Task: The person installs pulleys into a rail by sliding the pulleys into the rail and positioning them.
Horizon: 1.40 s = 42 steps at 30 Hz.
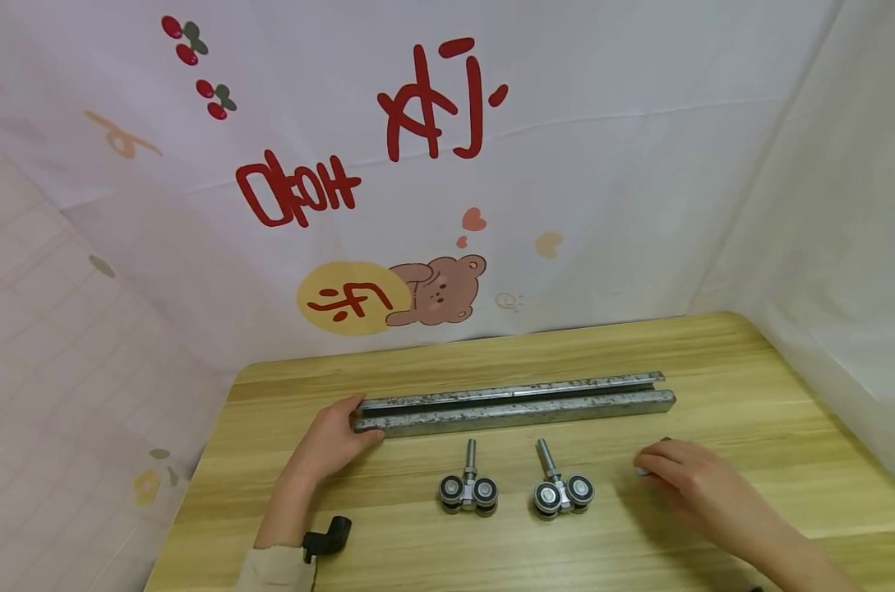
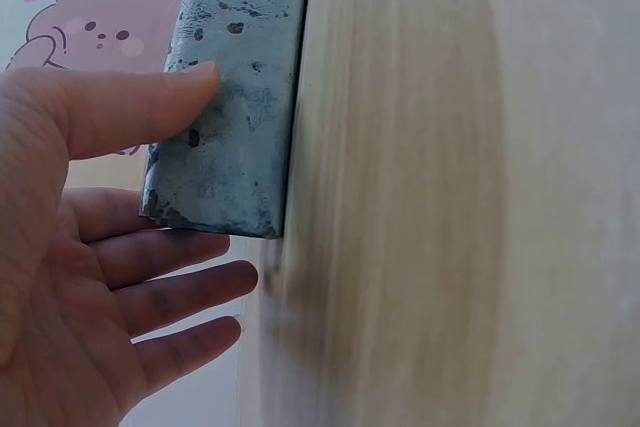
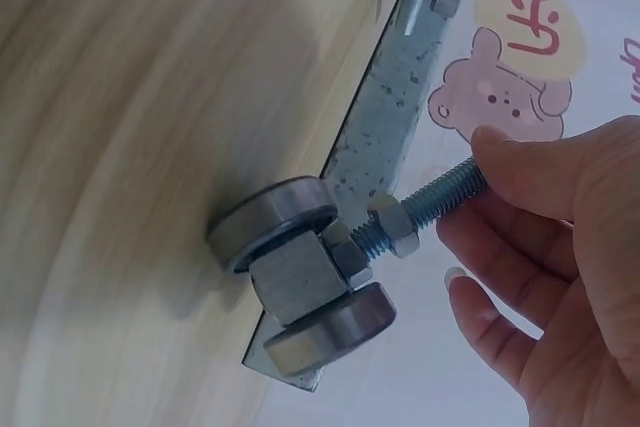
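Observation:
A grey steel C-shaped rail (image 1: 521, 411) lies lengthwise across the table, its slot facing up. My left hand (image 1: 336, 436) grips its left end, thumb (image 2: 170, 107) on the near side wall and the other fingers on the far side. Two double-wheeled door rollers, a left one (image 1: 468, 493) and a right one (image 1: 563, 493), rest in front of the rail with their bolts pointing away. To their right, my right hand (image 1: 694, 485) pinches the threaded bolt of a third door roller (image 3: 300, 277), mostly hidden under the hand in the head view.
The wooden table (image 1: 388, 559) ends at a white cloth wall (image 1: 602, 164) printed with a bear and red characters. More white cloth hangs at both sides. A black fitting (image 1: 329, 538) sits at my left wrist, beside the sleeve (image 1: 277, 567).

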Motion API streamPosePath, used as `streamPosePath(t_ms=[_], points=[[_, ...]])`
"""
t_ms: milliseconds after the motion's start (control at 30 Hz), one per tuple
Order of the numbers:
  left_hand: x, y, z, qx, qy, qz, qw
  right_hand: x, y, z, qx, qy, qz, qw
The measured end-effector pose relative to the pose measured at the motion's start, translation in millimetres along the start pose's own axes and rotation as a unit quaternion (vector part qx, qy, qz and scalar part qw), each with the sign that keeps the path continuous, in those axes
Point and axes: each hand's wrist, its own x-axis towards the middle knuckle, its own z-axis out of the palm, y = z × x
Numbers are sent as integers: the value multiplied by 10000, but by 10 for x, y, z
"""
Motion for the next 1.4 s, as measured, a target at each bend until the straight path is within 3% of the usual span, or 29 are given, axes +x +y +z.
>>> streamPosePath(t_ms=[967, 1400], points=[[13, 40, 48, -53, 81, 103, 9999, -251, 199, -229, -133, 567, 676, 9960], [3, 24, 39, 34, 88, 127, 9999, -372, 283, -336, -262, 357, 1268, 9909]])
